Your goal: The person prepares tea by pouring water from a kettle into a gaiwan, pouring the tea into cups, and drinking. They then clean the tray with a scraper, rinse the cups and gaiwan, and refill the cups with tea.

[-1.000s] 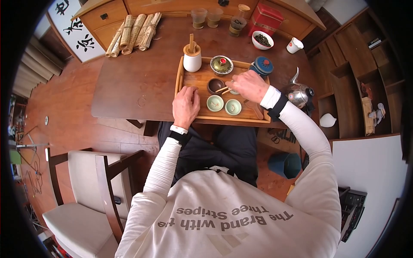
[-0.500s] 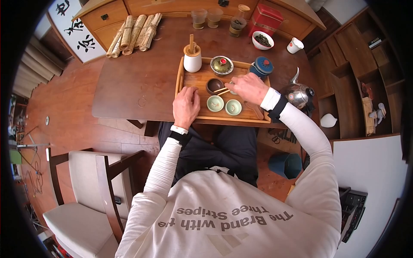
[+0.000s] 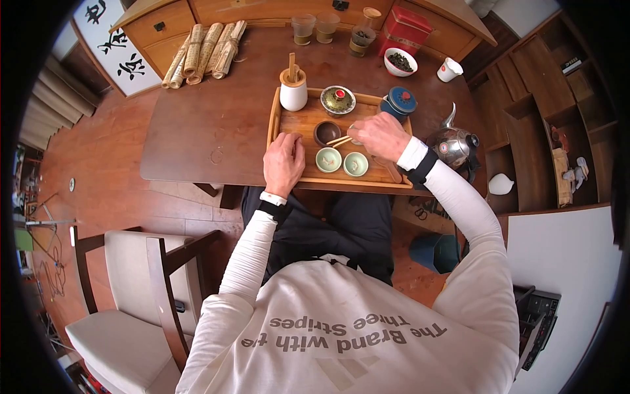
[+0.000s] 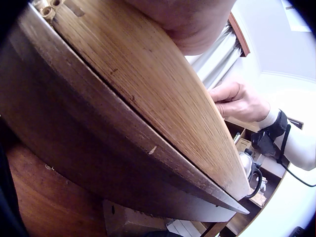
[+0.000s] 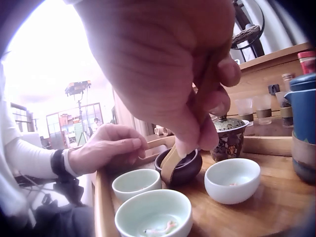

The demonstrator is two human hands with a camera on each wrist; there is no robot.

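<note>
In the head view my right hand (image 3: 379, 136) holds a pair of wooden tea tongs (image 3: 341, 140) over the tea tray (image 3: 354, 182). The right wrist view has the tongs between thumb and fingers, slanting down to a dark brown cup (image 5: 186, 177); one arm lies outside its wall. Two pale green cups (image 3: 328, 159) stand near the tray's front side. A third pale cup (image 5: 232, 181) is beside the dark one, partly hidden by my right hand from above. My left hand (image 3: 283, 161) rests at the tray's left rim, its fingers relaxed.
A lidded bowl (image 3: 338, 100), a white tool holder (image 3: 293, 96) and a blue pot (image 3: 399, 103) stand along the tray's back. To the right is a steel kettle (image 3: 454, 144). Behind lie bamboo scrolls (image 3: 209, 51), a bowl of tea leaves (image 3: 400, 62) and a red tin (image 3: 407, 29).
My right hand and the tongs have shifted very slightly toward the front, and the dark cup sits a touch further left. The left hand has stayed in place.
</note>
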